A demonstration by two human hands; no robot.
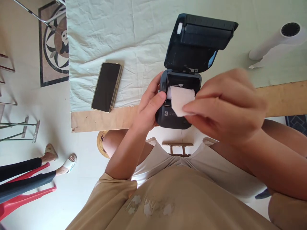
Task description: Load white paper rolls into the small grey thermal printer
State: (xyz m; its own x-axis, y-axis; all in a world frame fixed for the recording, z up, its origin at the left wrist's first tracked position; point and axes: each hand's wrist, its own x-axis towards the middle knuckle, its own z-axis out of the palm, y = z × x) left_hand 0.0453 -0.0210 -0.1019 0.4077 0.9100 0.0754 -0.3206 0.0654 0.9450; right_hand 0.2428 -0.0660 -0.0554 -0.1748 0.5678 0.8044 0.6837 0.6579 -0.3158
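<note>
Now our right hand (230,107) pinches the paper (181,99) between closed thumb and fingers; our left hand (149,110) wraps the printer (172,119), thumb on its rim. The printer is over the table's (103,121) near edge, lid (199,44) up. We seem to be at the paper-handling step; the next move calls for a light pinch and a steady printer. We count one printer, one paper, one phone (106,86), one white roll (268,44).

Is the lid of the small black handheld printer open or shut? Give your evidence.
Open: the black hinged lid stands up from the printer body, exposing white paper inside.
</note>
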